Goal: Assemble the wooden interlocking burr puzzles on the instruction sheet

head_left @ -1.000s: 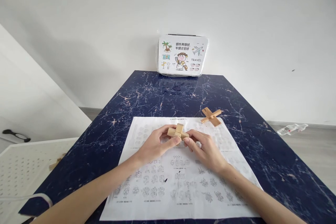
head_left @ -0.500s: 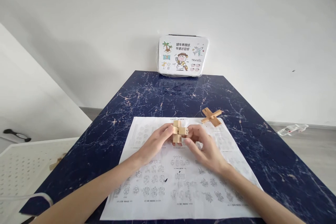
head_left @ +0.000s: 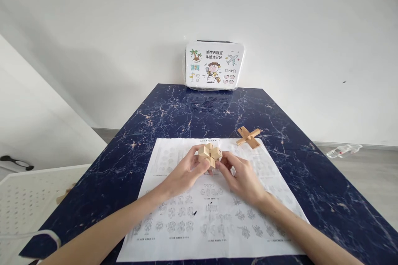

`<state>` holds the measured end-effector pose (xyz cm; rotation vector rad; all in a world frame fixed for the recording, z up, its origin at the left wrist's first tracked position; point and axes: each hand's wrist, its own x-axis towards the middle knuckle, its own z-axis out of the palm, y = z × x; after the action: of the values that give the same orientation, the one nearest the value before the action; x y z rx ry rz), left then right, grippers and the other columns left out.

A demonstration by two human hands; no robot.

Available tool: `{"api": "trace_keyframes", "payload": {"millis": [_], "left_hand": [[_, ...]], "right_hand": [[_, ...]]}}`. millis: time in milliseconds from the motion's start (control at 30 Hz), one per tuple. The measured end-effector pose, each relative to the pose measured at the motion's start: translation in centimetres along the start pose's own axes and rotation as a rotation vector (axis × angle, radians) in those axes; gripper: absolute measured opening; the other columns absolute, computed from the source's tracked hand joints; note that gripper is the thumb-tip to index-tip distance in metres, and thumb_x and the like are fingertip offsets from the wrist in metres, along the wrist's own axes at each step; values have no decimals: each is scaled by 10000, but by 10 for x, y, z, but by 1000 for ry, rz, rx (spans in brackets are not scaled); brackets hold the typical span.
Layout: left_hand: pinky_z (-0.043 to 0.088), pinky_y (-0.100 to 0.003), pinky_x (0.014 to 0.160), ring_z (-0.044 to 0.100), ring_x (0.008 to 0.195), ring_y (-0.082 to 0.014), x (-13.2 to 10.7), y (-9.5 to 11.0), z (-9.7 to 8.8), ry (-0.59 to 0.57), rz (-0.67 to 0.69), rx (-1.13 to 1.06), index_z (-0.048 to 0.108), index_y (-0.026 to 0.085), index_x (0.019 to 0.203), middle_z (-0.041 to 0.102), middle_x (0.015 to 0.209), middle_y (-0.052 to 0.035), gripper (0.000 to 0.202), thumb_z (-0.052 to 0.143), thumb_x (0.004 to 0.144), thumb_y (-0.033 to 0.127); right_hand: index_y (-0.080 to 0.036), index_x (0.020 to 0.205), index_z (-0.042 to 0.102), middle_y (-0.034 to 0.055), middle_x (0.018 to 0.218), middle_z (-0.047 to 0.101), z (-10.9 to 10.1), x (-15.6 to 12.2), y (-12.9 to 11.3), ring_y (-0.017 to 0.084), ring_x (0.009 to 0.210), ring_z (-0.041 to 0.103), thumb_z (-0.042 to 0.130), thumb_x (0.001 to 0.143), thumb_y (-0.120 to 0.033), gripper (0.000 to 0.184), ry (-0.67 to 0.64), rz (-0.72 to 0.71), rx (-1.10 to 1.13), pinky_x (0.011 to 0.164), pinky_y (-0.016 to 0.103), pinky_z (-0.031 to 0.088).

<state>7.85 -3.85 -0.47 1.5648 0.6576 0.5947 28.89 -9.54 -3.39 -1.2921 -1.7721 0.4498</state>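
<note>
A pale wooden burr puzzle (head_left: 210, 154), made of interlocking notched blocks, is held between my two hands above the printed sheet. One block end on its right bears a handwritten "2". My left hand (head_left: 189, 169) grips it from the left, thumb on the lower front. From the right, my right hand (head_left: 239, 172) pinches its lower right side, fingers curled in. Under both hands lies the white instruction sheet (head_left: 174, 248), covered in small diagrams. A cross-shaped wooden puzzle piece (head_left: 249, 137) marked "3" rests at the sheet's upper right corner.
The dark blue marbled table (head_left: 199, 118) runs to the wall. A white cartoon-printed case (head_left: 214, 66) stands at its far end. At left is a white perforated surface (head_left: 25, 198) with a cable (head_left: 49, 232). A clear plastic bottle (head_left: 343, 150) lies beyond the right edge.
The burr puzzle has been turned in my hands, so its blocks now show at an angle. My left thumb has slid lower, and my right fingers have closed in on it.
</note>
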Motion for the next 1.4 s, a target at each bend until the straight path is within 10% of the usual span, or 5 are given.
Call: {"api": "trace_keyframes", "payload": {"millis": [1100, 1400], "left_hand": [[510, -487, 978, 674, 1077, -301, -1, 15, 10, 297, 85, 266, 668, 237, 1201, 747, 1161, -80, 463, 842, 822, 439], [515, -465, 987, 672, 1104, -299, -2, 15, 8, 225, 148, 285, 663, 245, 1221, 727, 1227, -71, 508, 876, 792, 415]], "right_hand": [[-217, 888, 529, 6, 699, 617, 5, -3, -6, 134, 520, 541, 489, 1080, -260, 201, 112, -203, -281, 511, 278, 385], [-212, 959, 587, 57, 932, 697, -6, 2, -6, 170, 739, 635, 457, 1074, -255, 179, -231, -43, 87, 639, 291, 515]]}}
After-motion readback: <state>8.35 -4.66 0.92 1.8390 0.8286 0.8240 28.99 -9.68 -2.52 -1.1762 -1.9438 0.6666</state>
